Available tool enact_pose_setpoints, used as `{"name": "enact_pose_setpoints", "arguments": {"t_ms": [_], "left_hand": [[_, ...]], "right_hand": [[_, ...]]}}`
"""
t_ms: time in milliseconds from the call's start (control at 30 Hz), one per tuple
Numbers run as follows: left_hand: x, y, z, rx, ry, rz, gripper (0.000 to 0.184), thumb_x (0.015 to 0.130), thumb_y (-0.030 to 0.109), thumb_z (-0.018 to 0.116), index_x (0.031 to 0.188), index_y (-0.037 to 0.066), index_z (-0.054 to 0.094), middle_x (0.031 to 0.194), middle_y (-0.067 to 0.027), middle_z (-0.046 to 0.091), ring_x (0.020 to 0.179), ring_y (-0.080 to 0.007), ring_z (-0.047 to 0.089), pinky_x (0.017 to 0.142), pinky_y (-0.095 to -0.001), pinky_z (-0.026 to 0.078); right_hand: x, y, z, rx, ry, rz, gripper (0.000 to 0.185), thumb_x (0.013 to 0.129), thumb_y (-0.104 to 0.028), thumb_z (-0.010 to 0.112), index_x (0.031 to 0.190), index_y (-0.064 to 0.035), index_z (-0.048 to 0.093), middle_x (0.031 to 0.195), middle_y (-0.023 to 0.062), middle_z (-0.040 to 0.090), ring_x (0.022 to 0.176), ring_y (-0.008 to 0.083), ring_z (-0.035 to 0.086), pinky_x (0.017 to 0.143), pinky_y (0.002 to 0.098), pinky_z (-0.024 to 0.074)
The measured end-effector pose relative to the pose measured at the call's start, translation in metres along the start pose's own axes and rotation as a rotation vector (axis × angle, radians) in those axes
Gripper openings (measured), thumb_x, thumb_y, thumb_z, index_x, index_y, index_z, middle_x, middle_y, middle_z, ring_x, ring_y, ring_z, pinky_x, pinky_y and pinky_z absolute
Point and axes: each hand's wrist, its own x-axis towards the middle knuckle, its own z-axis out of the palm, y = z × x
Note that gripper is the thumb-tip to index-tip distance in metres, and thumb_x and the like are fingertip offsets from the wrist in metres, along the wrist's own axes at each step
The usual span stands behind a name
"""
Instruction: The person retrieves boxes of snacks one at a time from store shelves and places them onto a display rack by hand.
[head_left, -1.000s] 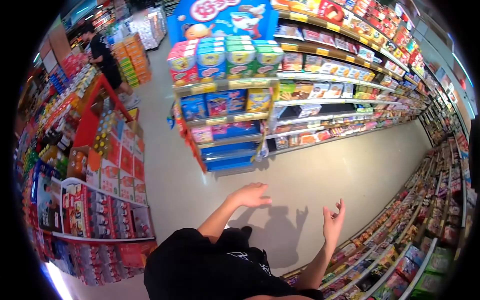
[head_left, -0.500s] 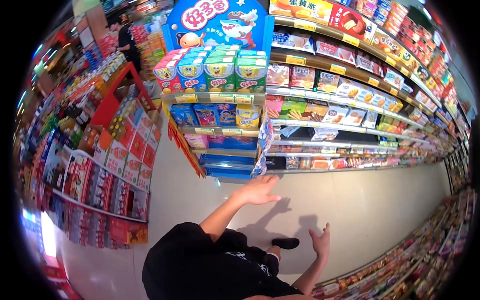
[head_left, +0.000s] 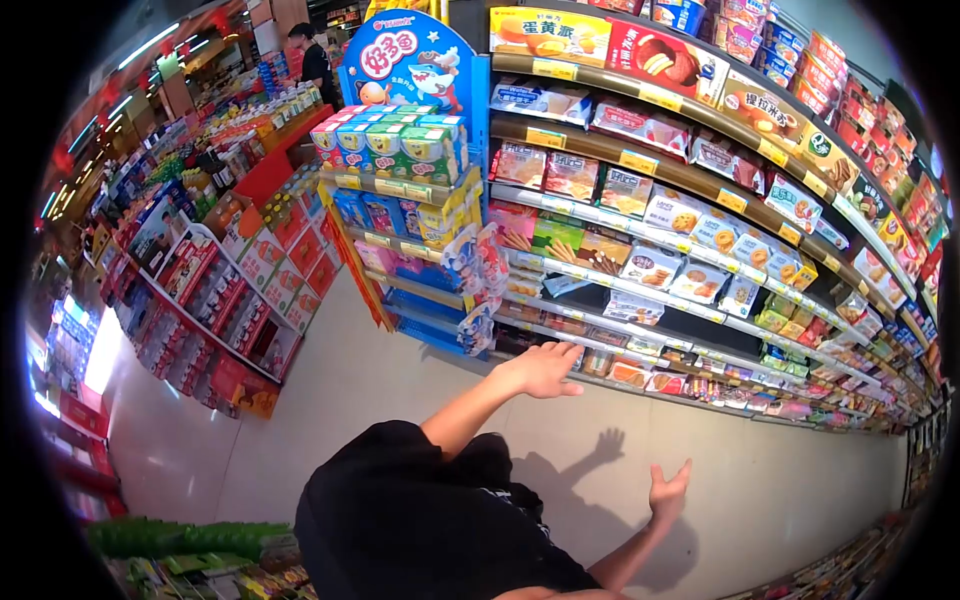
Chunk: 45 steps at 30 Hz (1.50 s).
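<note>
My left hand [head_left: 545,370] is held out in mid-air with its fingers spread and nothing in it. Behind it in the view are the lower rows of a long snack shelf [head_left: 660,229]. My right hand [head_left: 668,492] is raised over the pale floor, thumb and fingers apart, also holding nothing. Neither hand touches any goods. Left of the shelf stands a blue display stand [head_left: 420,322] with small green, blue and pink boxes [head_left: 395,142] on top.
At the left is a red promotional display [head_left: 270,180] with stacked cartons [head_left: 285,255] and bottles. Farther back stands a person [head_left: 316,66] in dark clothes. More shelving runs along the lower right edge. The tiled floor [head_left: 330,400] lies below.
The view has swung right, so the blue stand sits farther left and more of the snack shelf shows. Both my hands stay raised and empty, with fingers spread.
</note>
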Motion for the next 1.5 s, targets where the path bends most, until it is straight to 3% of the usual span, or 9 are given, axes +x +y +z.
{"name": "enact_pose_setpoints", "arguments": {"t_ms": [167, 300, 600, 700, 867, 1033, 1133, 1367, 1500], "left_hand": [[0.052, 0.063, 0.014, -0.016, -0.083, 0.040, 0.093, 0.095, 0.054, 0.062, 0.158, -0.003, 0.022, 0.161, -0.0280, 0.029, 0.149, -0.0448, 0.028, 0.120, -0.0536, 0.030], [0.106, 0.103, 0.027, 0.009, 0.021, 0.112, 0.095, 0.095, 0.052, 0.064, 0.158, -0.004, 0.021, 0.161, -0.0291, 0.028, 0.150, -0.0450, 0.027, 0.121, -0.0534, 0.029], [0.237, 0.174, 0.079, -0.031, 0.018, 0.171, 0.099, 0.093, 0.051, 0.067, 0.158, -0.006, 0.018, 0.162, -0.0317, 0.024, 0.152, -0.0468, 0.022, 0.122, -0.0541, 0.026], [0.303, 0.207, 0.105, -0.059, -0.041, 0.199, 0.104, 0.092, 0.054, 0.067, 0.159, -0.006, 0.014, 0.165, -0.0301, 0.019, 0.154, -0.0456, 0.017, 0.123, -0.0554, 0.023], [0.402, 0.284, 0.125, -0.058, -0.042, 0.240, 0.102, 0.096, 0.058, 0.060, 0.159, -0.008, 0.014, 0.165, -0.0313, 0.016, 0.155, -0.0470, 0.012, 0.127, -0.0497, 0.015], [0.479, 0.324, 0.133, -0.042, 0.054, 0.264, 0.102, 0.093, 0.054, 0.065, 0.158, -0.009, 0.018, 0.165, -0.0315, 0.018, 0.154, -0.0481, 0.014, 0.126, -0.0524, 0.018], [0.512, 0.338, 0.128, -0.021, 0.081, 0.263, 0.101, 0.094, 0.053, 0.066, 0.157, -0.009, 0.019, 0.164, -0.0317, 0.019, 0.154, -0.0483, 0.015, 0.125, -0.0533, 0.018], [0.601, 0.381, 0.123, 0.103, 0.266, 0.263, 0.092, 0.093, 0.044, 0.068, 0.154, -0.011, 0.026, 0.161, -0.0331, 0.025, 0.153, -0.0480, 0.019, 0.125, -0.0544, 0.019], [0.679, 0.425, 0.128, 0.209, 0.423, 0.291, 0.084, 0.091, 0.034, 0.071, 0.150, -0.012, 0.034, 0.158, -0.0316, 0.032, 0.151, -0.0472, 0.024, 0.124, -0.0547, 0.021]], "right_hand": [[0.018, 0.031, -0.036, 0.082, -0.074, 0.079, 0.094, 0.090, -0.038, 0.076, 0.160, -0.0013, 0.025, 0.154, 0.0322, 0.041, 0.146, 0.0405, 0.040, 0.118, 0.0443, 0.0341], [0.041, 0.065, -0.056, 0.087, -0.116, 0.186, 0.095, 0.090, -0.037, 0.076, 0.162, -0.0057, 0.021, 0.160, 0.0265, 0.035, 0.147, 0.0391, 0.038, 0.120, 0.0459, 0.0312], [0.137, 0.123, -0.117, 0.095, -0.010, 0.182, 0.093, 0.091, -0.035, 0.077, 0.162, -0.0056, 0.024, 0.152, 0.0279, 0.046, 0.143, 0.0375, 0.045, 0.116, 0.0449, 0.0368], [0.178, 0.134, -0.158, 0.148, -0.021, 0.126, 0.091, 0.091, -0.034, 0.077, 0.159, -0.0006, 0.027, 0.153, 0.0274, 0.045, 0.131, 0.0351, 0.056, 0.101, 0.0406, 0.0496], [0.282, 0.177, -0.221, 0.043, 0.037, -0.024, 0.082, 0.093, -0.030, 0.077, 0.156, 0.0008, 0.034, 0.141, 0.0284, 0.055, 0.121, 0.0356, 0.061, 0.100, 0.0417, 0.0500], [0.378, 0.176, -0.274, 0.115, 0.107, -0.061, 0.081, 0.093, -0.028, 0.076, 0.156, -0.0017, 0.034, 0.140, 0.0250, 0.056, 0.111, 0.0314, 0.063, 0.094, 0.0385, 0.0532], [0.424, 0.159, -0.278, 0.139, 0.012, 0.018, 0.083, 0.092, -0.028, 0.076, 0.156, 0.0005, 0.033, 0.146, 0.0259, 0.051, 0.127, 0.0344, 0.059, 0.102, 0.0438, 0.0507], [0.570, 0.165, -0.263, 0.188, -0.001, -0.289, 0.075, 0.092, -0.028, 0.074, 0.151, 0.0043, 0.039, 0.147, 0.0276, 0.050, 0.138, 0.0425, 0.047, 0.115, 0.0455, 0.0377], [0.685, 0.138, -0.270, 0.156, 0.037, -0.543, 0.069, 0.093, -0.024, 0.073, 0.148, 0.0047, 0.042, 0.144, 0.0303, 0.050, 0.136, 0.0438, 0.048, 0.114, 0.0458, 0.0392]]}}
